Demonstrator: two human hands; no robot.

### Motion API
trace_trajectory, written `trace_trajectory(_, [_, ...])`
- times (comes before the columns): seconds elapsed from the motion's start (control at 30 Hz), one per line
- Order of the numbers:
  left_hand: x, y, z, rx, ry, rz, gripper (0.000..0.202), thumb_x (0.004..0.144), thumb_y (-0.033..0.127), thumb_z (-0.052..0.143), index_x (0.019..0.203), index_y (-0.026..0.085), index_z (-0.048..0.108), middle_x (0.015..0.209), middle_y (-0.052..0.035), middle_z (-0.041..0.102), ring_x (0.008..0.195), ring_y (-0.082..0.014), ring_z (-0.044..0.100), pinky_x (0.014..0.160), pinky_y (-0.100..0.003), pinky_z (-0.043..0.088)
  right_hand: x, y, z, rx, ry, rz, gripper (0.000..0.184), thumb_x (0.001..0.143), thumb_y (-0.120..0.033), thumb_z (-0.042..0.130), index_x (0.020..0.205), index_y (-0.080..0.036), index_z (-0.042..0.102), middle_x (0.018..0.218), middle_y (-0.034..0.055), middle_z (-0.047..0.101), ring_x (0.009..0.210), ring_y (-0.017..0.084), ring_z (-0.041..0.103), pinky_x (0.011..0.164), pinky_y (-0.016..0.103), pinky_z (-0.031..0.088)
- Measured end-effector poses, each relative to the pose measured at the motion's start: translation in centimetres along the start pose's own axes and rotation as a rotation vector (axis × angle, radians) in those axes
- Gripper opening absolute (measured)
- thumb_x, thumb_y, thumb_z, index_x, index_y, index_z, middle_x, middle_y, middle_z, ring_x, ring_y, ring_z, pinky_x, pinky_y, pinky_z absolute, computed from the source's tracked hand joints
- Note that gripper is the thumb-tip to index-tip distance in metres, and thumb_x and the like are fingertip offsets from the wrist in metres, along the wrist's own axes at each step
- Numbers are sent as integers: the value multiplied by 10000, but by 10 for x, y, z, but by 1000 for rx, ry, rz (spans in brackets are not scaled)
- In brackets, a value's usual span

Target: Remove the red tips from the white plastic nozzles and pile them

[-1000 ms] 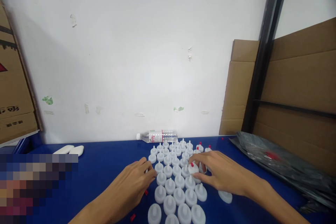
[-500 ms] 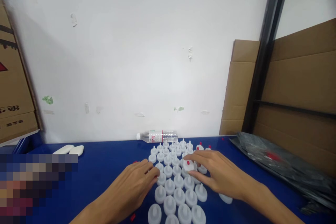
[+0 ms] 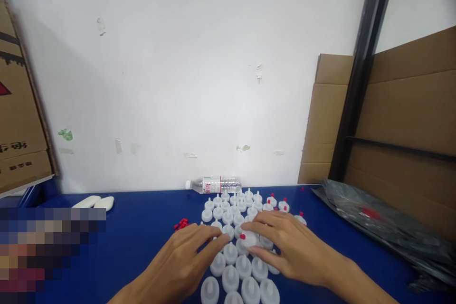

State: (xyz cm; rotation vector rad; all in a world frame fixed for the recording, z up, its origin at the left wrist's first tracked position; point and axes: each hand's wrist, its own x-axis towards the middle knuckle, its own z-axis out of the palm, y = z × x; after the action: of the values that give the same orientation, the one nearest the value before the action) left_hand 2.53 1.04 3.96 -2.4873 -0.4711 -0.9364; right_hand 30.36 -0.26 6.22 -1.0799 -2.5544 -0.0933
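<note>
Rows of white nozzle caps (image 3: 230,276) with upright spouts stand on the blue table. My right hand (image 3: 285,242) has its thumb and fingers closed around a white nozzle cap (image 3: 251,238), which is tilted so its small red tip (image 3: 242,236) points left. Just to the left is my left hand (image 3: 188,251), its thumb and forefinger nearly together over the rows; whatever they may pinch is hidden. A pile of small red tips (image 3: 181,224) lies beyond my left hand. Several caps with red tips, such as this nozzle cap (image 3: 284,205), stand at the back right.
A clear plastic bottle (image 3: 213,185) lies against the wall behind the caps. Dark plastic bags (image 3: 370,218) lie at the right. Two white rounded objects (image 3: 104,204) rest at the left. Cardboard (image 3: 322,123) leans by a dark post; a carton (image 3: 21,128) stands left.
My right hand has moved left and nearer, tipping its cap leftward. My left hand has shifted right, uncovering the pile of red tips.
</note>
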Motion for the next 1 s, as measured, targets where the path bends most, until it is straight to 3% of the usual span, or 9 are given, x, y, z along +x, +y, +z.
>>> trace_trajectory(0.23, [-10, 4, 12, 5, 13, 12, 445, 970, -4, 351, 1277, 164, 626, 1107, -80, 741, 963, -173, 698, 902, -325, 554, -2, -4, 6, 1, 53, -78, 353, 1000, -407, 582, 1319, -259, 613, 1056, 51, 695, 958, 223, 667, 845, 350, 498])
trace_trajectory(0.63, [0, 5, 4, -34, -69, 23, 407, 942, -31, 384, 1231, 130, 621, 1060, -98, 711, 891, -190, 666, 839, -364, 540, 0, -13, 7, 16, -1, -110, 350, 1019, -422, 540, 1329, -264, 582, 1036, 37, 683, 917, 215, 658, 812, 338, 491])
trace_trajectory(1.0, [7, 9, 4, -16, 32, 96, 373, 949, -26, 369, 1160, 114, 643, 954, -99, 715, 793, -176, 642, 759, -341, 556, 0, -15, 9, 27, -19, -115, 353, 1019, -422, 533, 1327, -258, 588, 1018, 38, 680, 907, 207, 655, 816, 330, 494])
